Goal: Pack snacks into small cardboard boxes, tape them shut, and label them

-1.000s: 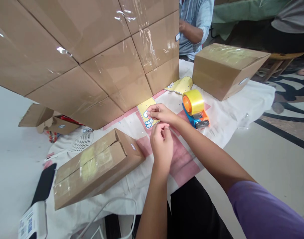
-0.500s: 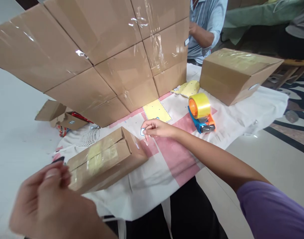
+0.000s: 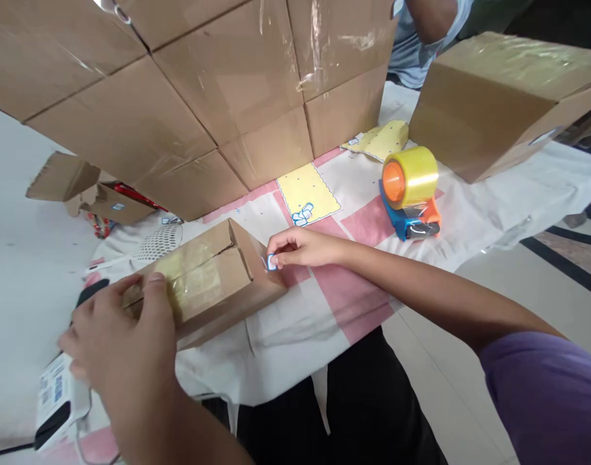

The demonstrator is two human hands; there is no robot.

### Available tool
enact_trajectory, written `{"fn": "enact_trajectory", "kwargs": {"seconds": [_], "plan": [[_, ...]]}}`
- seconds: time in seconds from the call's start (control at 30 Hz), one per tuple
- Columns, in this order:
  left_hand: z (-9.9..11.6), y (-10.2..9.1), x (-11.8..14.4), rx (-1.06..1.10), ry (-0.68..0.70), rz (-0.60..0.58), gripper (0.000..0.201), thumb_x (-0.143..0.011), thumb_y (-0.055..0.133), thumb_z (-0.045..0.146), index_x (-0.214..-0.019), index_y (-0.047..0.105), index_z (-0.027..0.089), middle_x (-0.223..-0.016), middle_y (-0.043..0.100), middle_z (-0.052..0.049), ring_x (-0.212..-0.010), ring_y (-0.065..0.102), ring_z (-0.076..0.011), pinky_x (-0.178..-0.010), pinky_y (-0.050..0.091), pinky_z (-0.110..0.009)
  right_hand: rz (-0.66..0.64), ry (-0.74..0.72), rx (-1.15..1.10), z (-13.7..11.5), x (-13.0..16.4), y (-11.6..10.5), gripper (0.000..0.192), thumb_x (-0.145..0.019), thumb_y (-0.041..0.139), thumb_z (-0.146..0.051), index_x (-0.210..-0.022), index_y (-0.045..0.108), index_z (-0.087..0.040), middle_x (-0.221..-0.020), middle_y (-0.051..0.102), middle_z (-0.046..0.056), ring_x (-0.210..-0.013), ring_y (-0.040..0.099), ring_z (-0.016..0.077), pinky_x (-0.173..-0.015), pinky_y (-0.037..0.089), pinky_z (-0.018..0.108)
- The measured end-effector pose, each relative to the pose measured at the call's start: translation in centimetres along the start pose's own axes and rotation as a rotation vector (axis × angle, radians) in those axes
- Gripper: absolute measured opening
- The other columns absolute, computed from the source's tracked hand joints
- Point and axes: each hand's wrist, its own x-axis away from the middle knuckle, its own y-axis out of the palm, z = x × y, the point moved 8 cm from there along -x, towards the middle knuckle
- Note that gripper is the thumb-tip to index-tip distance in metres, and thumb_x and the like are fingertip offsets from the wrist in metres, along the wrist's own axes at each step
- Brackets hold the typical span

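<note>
A taped cardboard box (image 3: 227,284) lies in front of me on the cloth-covered table. My left hand (image 3: 125,329) rests at its near left end, thumb and fingers apart and touching the top; the hand hides that end. At the box's right end, my right hand (image 3: 300,248) pinches a small white sticker with a blue edge (image 3: 271,261) against or very close to the end face. Behind that hand is a yellow sheet (image 3: 307,187) with several similar small stickers (image 3: 302,214) at its near edge.
A wall of stacked boxes (image 3: 227,84) stands behind. To the right are a tape dispenser (image 3: 411,194) with yellow tape, a crumpled yellow sheet (image 3: 382,139) and another box (image 3: 484,110). On the left are a torn carton (image 3: 115,203), a white perforated item (image 3: 159,242) and a white device (image 3: 62,394).
My left hand has come down onto the box, its fingers spreading. My right hand has brought the sticker to the box's end face. The view has tilted lower.
</note>
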Motion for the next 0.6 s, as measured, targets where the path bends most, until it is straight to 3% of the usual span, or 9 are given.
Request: {"fn": "enact_trajectory", "kwargs": {"seconds": [0.1,0.43,0.6], "plan": [[0.28,0.13,0.12,-0.016,-0.081,-0.038,0.046,-0.085,0.049,0.058,-0.12,0.068,0.035,-0.147,0.054,-0.007,-0.141,0.04,-0.0394,-0.114,0.032,-0.062,0.003,-0.001,0.012,0.16,-0.08,0.16,0.008,-0.091,0.064,-0.021,-0.085,0.065,-0.015,-0.08,0.066,0.0,-0.075,0.061,0.0104,-0.074,0.047,0.025],[0.12,0.21,0.04,-0.013,-0.058,0.005,0.04,-0.086,0.049,0.058,-0.117,0.069,0.041,-0.149,0.054,0.0,-0.142,0.04,-0.0365,-0.114,0.032,-0.061,0.03,-0.01,0.001,0.12,-0.25,0.14,0.012,-0.091,0.065,-0.026,-0.086,0.064,-0.016,-0.078,0.065,0.0,-0.076,0.06,0.0112,-0.074,0.047,0.026],[0.61,0.04,0.26,-0.029,-0.061,0.005,0.042,-0.086,0.049,0.057,-0.118,0.069,0.039,-0.149,0.054,-0.002,-0.141,0.041,-0.0386,-0.113,0.032,-0.062,0.028,-0.018,-0.021,0.14,-0.45,0.37,0.015,-0.091,0.066,-0.029,-0.084,0.062,-0.016,-0.077,0.065,-0.001,-0.075,0.06,0.0109,-0.073,0.047,0.026]]}}
